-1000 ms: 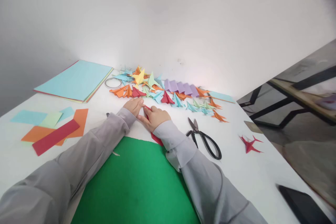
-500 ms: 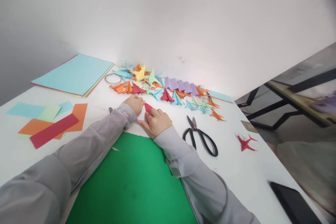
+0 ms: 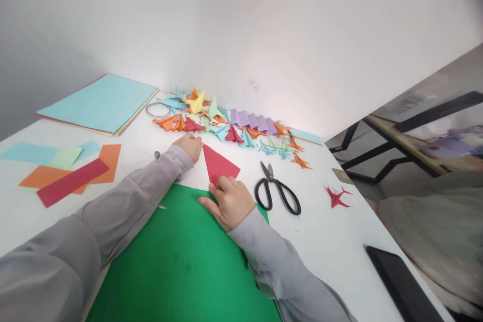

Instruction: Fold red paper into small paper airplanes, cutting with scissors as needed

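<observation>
A red sheet of paper (image 3: 220,163), folded into a triangle, lies on the white table just past the green mat (image 3: 181,256). At its far-left corner is my left hand (image 3: 189,147), with its fingers closed on the paper's tip. My right hand (image 3: 231,201) rests over the near end of the paper. Its fingers are bent against the paper and its thumb is spread apart over the mat. The part of the paper beneath the right fingers is hidden. Black-handled scissors (image 3: 277,186) lie to the right of that hand with their blades a little apart.
Folded paper pieces (image 3: 234,133) in many colours line the wall. A stack of coloured sheets (image 3: 100,103) and a ring (image 3: 158,109) lie back left, loose paper strips (image 3: 73,181) at left. To the right are a red folded figure (image 3: 338,196) and a black phone-like device (image 3: 402,282).
My right hand has slid toward me along the red paper, away from my left hand, and more of the triangle shows. My left hand stays at the corner. The view has shifted slightly.
</observation>
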A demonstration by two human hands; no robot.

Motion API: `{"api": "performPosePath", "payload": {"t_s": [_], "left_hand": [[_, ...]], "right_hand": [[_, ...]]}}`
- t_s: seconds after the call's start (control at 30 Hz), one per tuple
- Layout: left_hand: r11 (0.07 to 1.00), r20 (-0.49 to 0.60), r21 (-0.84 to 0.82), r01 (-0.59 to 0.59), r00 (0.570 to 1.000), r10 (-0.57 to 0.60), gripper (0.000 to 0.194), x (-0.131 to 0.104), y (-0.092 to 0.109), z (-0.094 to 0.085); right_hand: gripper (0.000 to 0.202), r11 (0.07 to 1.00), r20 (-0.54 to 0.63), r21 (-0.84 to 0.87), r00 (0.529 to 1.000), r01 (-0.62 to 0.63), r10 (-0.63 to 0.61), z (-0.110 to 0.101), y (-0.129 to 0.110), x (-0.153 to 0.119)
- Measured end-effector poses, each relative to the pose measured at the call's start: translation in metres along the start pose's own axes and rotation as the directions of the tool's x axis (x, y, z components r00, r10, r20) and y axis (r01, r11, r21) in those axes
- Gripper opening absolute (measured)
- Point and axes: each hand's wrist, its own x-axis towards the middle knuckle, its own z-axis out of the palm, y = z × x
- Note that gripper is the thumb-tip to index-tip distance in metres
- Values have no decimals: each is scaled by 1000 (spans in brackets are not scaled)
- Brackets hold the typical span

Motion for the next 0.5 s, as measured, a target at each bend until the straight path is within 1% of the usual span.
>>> {"api": "performPosePath", "payload": {"t_s": [0.1,0.2,0.27,0.37,0.43,0.5], "left_hand": [[999,6,24,-37,999,37,40,-3,2,-2],[996,11,50,-69,998,68,40,-4,3,-3],[994,8,69,-85,996,84,40,-5,3,-3],[990,2,83,-118,993,119,39,-5,1,-1],[985,-7,91,-143,990,144,39,-6,1,1],[977,-33,109,-183,982,187,40,-8,2,5]], "right_hand": [[59,1000,-51,17,999,8,-7,1,-1,-3],[55,997,-107,80,994,7,1,4,-2,-6],[52,991,-166,128,985,-24,45,5,-2,-8],[43,981,-254,164,956,-104,144,8,0,-7],[41,979,-252,160,954,-123,161,11,3,-2],[45,985,-152,143,982,-93,115,14,5,3]]}}
